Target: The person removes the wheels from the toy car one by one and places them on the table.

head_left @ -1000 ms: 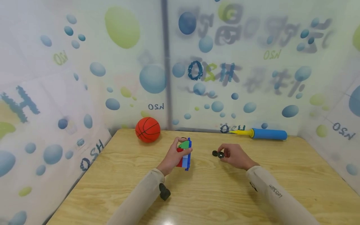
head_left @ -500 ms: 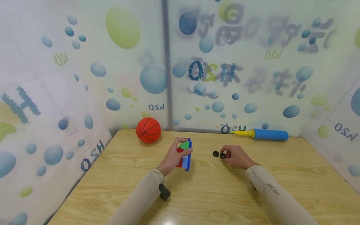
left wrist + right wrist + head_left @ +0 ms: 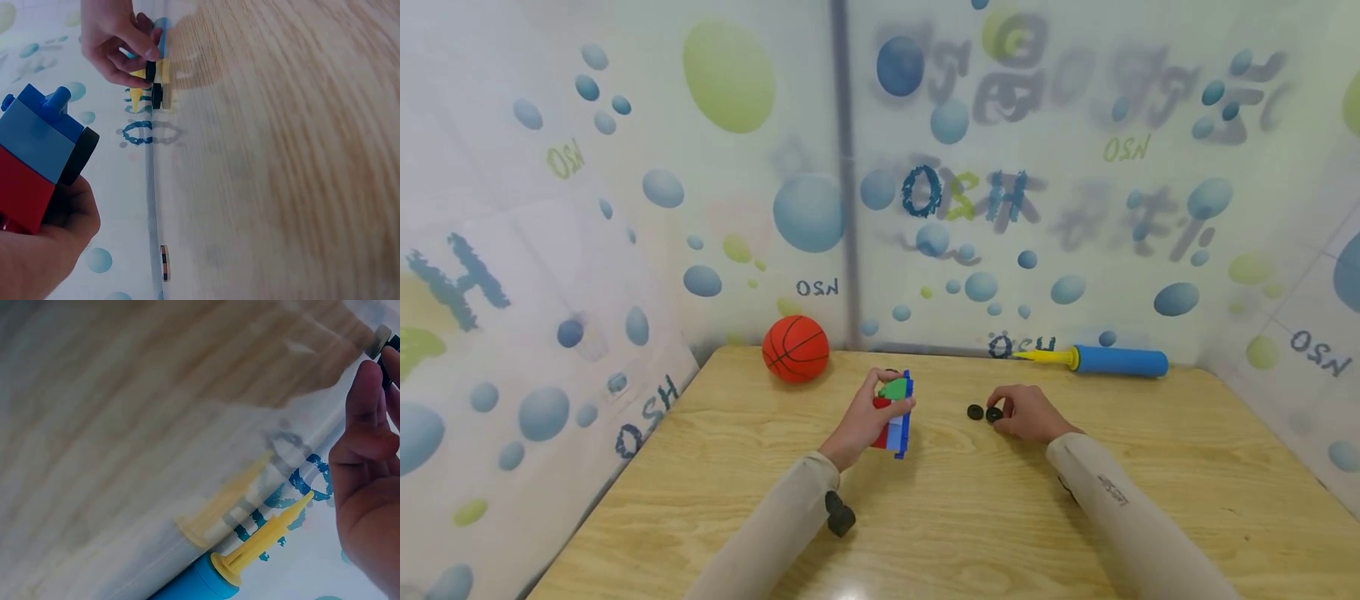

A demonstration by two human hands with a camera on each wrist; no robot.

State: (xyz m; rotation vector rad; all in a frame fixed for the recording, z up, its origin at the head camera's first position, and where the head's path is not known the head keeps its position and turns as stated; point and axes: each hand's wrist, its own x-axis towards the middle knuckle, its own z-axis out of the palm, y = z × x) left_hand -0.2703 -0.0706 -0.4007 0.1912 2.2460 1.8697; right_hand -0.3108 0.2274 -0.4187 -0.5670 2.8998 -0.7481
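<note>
My left hand [image 3: 859, 421] grips a toy car [image 3: 893, 414] of red, blue and green blocks, tipped on its side above the table. In the left wrist view, a black wheel [image 3: 80, 156] sits on the car's blue end, and a bare blue peg [image 3: 57, 102] sticks out near it. My right hand [image 3: 1032, 414] pinches a small black toy wheel [image 3: 994, 414] between thumb and fingers, low over the tabletop. Just left of it a second loose wheel [image 3: 975, 412] lies on the wood. Only an edge of the black wheels shows in the right wrist view, by the fingertips.
On the wooden table [image 3: 955, 517], a red basketball [image 3: 796, 349] stands at the back left. A blue hand pump [image 3: 1120, 361] with a yellow nozzle lies at the back right. Printed wall panels [image 3: 1045, 208] rise behind and beside the table.
My right hand has drawn the pinched wheel slightly right, opening a small gap from the second wheel. The left hand and toy car stay nearly still.
</note>
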